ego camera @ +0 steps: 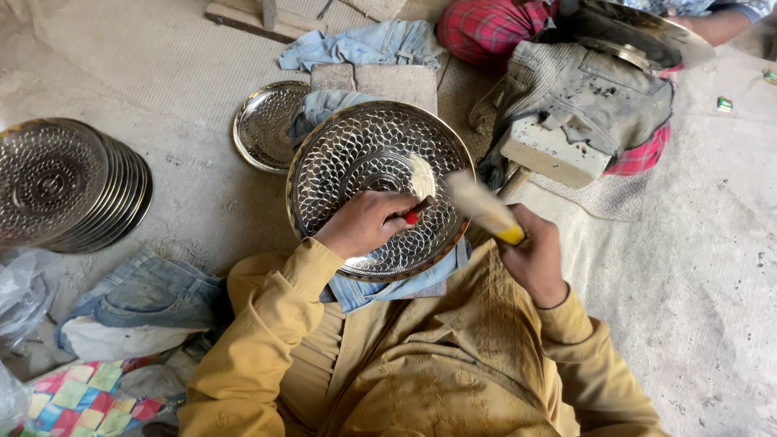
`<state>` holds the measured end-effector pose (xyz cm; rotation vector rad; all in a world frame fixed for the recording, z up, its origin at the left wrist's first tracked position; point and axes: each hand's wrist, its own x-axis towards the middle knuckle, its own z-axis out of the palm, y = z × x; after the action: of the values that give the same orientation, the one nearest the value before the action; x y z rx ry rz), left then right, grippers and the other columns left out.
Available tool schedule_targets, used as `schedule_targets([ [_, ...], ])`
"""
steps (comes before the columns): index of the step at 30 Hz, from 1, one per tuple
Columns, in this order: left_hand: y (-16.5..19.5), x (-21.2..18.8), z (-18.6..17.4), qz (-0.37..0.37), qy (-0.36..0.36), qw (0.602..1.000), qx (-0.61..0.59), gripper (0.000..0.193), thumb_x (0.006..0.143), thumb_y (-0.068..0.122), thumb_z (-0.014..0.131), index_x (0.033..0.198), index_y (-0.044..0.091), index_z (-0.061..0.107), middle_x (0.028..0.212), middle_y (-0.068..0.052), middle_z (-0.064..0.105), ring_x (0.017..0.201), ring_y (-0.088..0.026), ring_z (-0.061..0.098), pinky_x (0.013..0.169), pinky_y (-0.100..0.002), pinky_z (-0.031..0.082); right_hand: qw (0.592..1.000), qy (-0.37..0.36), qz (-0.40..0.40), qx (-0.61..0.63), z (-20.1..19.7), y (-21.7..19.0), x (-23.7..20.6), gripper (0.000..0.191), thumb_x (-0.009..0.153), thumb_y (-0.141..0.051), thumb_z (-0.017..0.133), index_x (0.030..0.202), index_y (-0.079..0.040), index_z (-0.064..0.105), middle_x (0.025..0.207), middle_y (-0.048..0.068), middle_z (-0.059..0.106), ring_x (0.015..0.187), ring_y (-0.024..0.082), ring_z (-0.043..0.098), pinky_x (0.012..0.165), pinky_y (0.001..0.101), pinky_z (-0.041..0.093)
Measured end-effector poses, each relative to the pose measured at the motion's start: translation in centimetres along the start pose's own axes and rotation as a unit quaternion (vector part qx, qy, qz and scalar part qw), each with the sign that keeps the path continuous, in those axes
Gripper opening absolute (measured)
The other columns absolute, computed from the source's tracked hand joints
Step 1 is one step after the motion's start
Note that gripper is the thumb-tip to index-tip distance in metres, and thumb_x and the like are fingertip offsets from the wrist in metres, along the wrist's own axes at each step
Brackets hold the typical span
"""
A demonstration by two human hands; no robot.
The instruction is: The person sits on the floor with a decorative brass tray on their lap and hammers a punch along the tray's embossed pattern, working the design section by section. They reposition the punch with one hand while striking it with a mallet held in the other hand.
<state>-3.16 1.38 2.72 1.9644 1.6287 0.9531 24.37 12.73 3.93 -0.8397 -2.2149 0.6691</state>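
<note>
Embossed metal plate [356,154] sits dead centre, round and shiny, its face covered in a fish-scale pattern ringing a raised middle, and it rests tilted on folded blue denim cloth [380,287] over the person's lap. Left hand [364,222] lies on the plate's lower half, fingers curled tight around a thin punch with a red tip [414,215], its point pressed to the metal. Right hand [534,259] is clenched on a wooden mallet [481,204], pale, blurred, yellow-banded at the grip, hovering just beside the plate's right rim. Off to the left, a stack of matching patterned plates [69,186] rests on the dusty woven mat [712,243]. Another single plate [263,125] lies behind.
</note>
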Motion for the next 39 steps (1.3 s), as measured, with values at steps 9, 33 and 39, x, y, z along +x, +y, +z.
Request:
schedule_targets([
  [9, 0.0, 0.1, -0.3, 0.02, -0.003, 1.0, 0.006, 0.022, 0.094, 0.017, 0.07, 0.114, 0.007, 0.069, 0.095, -0.008, 0.076, 0.081, -0.021, 0.075, 0.075, -0.036, 0.06, 0.996, -0.016, -0.019, -0.089, 0.0, 1.6, -0.1, 0.013, 0.079, 0.003, 0.069, 0.089, -0.003, 0.062, 0.07, 0.016, 0.064, 0.059, 0.031, 0.063, 0.055, 0.041, 0.048],
  [33, -0.8, 0.2, -0.7, 0.002, -0.048, 0.998, 0.038, 0.034, 0.09, 0.019, 0.072, 0.123, 0.008, 0.07, 0.103, -0.009, 0.077, 0.086, -0.026, 0.075, 0.08, -0.04, 0.059, 1.0, 0.015, -0.014, -0.003, 1.2, 1.1, -1.1, 0.016, 0.082, 0.002, 0.069, 0.095, -0.001, 0.061, 0.079, 0.015, 0.068, 0.066, 0.031, 0.067, 0.059, 0.039, 0.051],
  [39, -0.8, 0.3, -0.8, -0.012, -0.07, 0.997, 0.027, 0.029, 0.092, 0.019, 0.07, 0.12, 0.01, 0.07, 0.101, -0.008, 0.077, 0.082, -0.023, 0.075, 0.078, -0.039, 0.06, 0.994, 0.021, -0.028, -0.106, 1.4, 2.5, -1.5, 0.018, 0.076, 0.005, 0.068, 0.092, 0.0, 0.06, 0.076, 0.018, 0.064, 0.061, 0.032, 0.063, 0.056, 0.0408, 0.049],
])
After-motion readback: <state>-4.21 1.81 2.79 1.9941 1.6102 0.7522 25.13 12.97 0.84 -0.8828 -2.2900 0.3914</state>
